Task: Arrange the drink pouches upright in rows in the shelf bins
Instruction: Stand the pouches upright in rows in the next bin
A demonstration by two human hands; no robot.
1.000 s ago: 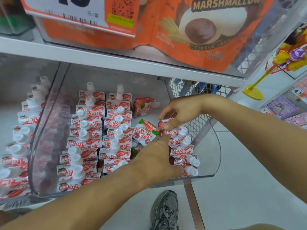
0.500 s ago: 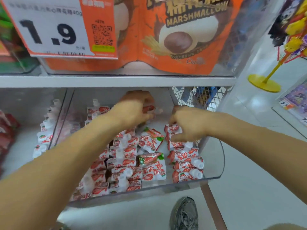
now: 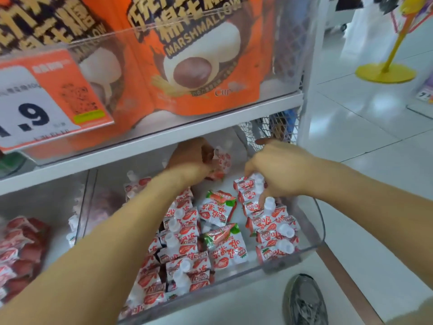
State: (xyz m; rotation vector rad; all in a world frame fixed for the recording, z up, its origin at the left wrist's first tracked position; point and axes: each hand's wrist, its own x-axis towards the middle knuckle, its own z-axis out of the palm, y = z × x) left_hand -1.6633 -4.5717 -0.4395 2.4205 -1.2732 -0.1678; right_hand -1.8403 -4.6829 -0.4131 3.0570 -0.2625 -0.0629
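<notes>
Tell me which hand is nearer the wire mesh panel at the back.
Right. The right hand sits just below the wire mesh panel; the left hand is farther left, gripping a pouch.

Both forearms are bare from wrist to elbow, with no sleeve, watch, ring or bracelet showing on the left hand (image 3: 189, 160) or the right hand (image 3: 278, 170). Below the front wall of the clear shelf bin (image 3: 314, 245), one grey, worn-looking mesh sneaker (image 3: 304, 301) with matching grey laces shows.
</notes>
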